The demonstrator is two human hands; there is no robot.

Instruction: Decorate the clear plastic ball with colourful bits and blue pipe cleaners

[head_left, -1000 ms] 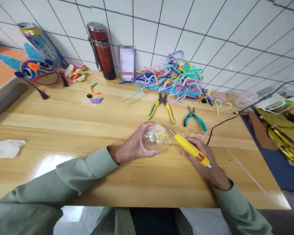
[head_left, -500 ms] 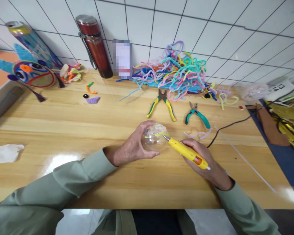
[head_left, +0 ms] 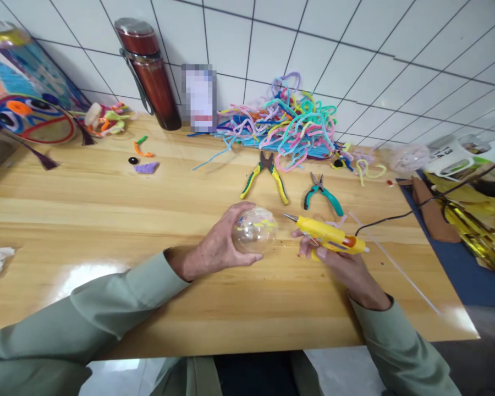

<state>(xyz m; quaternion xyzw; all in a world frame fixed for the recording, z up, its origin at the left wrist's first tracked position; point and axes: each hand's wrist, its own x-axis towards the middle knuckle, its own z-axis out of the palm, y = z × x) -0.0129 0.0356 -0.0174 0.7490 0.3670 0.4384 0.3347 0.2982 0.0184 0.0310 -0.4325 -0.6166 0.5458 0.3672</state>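
My left hand (head_left: pixel 220 237) is closed round a clear plastic ball (head_left: pixel 256 237), thumb below and fingers over its far side. Yellow and other coloured marks show on the ball's upper part. In my right hand (head_left: pixel 346 267) is a yellow hot glue gun (head_left: pixel 328 233), its metal nozzle pointing left. A small gap lies between that nozzle and the ball. Beyond the ball rest yellow-green pliers (head_left: pixel 278 181) with spread handles. Teal pliers (head_left: pixel 328 199) lie just behind the glue gun.
A heap of coloured pipe cleaners (head_left: pixel 297 126) sits against the tiled wall, beside a phone (head_left: pixel 199 99) and a red thermos (head_left: pixel 150 77). At left is a decorated face craft (head_left: pixel 37 121). The black cord (head_left: pixel 396 217) runs right, past gold foil (head_left: pixel 474 236).
The glue gun has drawn away from the ball and turned more level, with my right hand now lower beneath it. My left hand keeps its hold. The view has shifted slightly.
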